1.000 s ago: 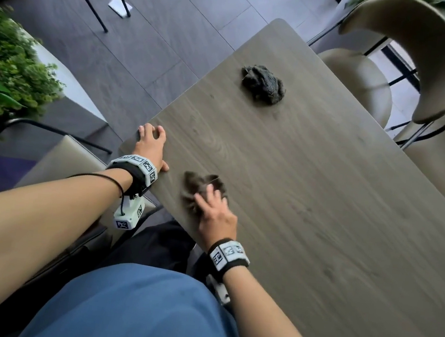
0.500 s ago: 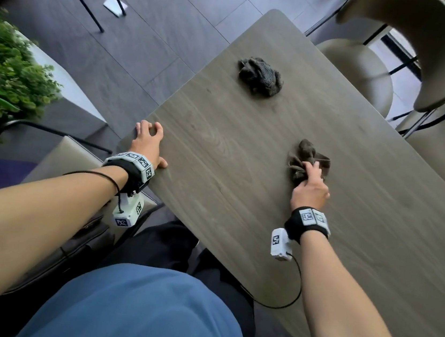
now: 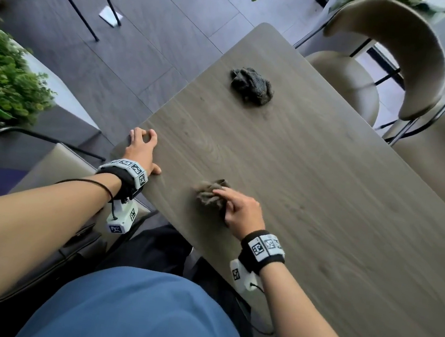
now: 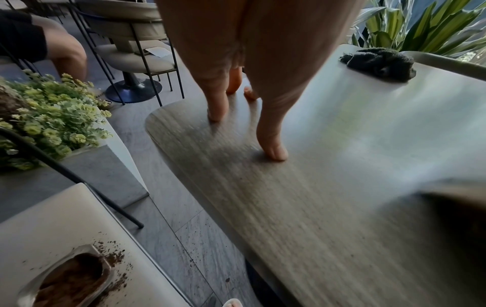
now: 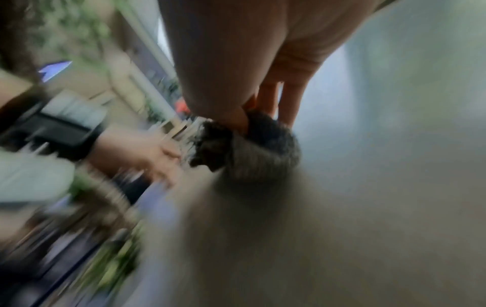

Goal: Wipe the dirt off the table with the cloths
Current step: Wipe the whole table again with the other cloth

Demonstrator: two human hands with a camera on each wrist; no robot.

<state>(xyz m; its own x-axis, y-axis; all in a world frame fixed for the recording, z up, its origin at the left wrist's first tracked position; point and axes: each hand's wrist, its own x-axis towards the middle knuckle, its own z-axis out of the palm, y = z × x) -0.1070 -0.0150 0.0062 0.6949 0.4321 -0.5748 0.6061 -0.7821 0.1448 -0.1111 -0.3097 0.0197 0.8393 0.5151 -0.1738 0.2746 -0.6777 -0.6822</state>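
I see a long table (image 3: 312, 179) with a matte grey-brown wood-grain top and rounded corners; its long axis runs from the near right toward the far left corner in the head view. My right hand (image 3: 241, 211) presses a crumpled, fuzzy grey-brown cloth (image 3: 210, 192) onto the table near the near edge, fingers curled into its folds; the wrist view is blurred, but the thumb and fingers dig into the nap. The bunched lump has no clear long axis. A second cloth (image 3: 252, 86), darker and nubbly, lies wadded well apart toward the far end, untouched. My left hand (image 3: 142, 148) rests at the table's left corner, fingertips (image 4: 217, 112) down on the wood, loosely bent, holding nothing. Beige padded chairs (image 3: 398, 50) with thin black metal frames stand beside the table.
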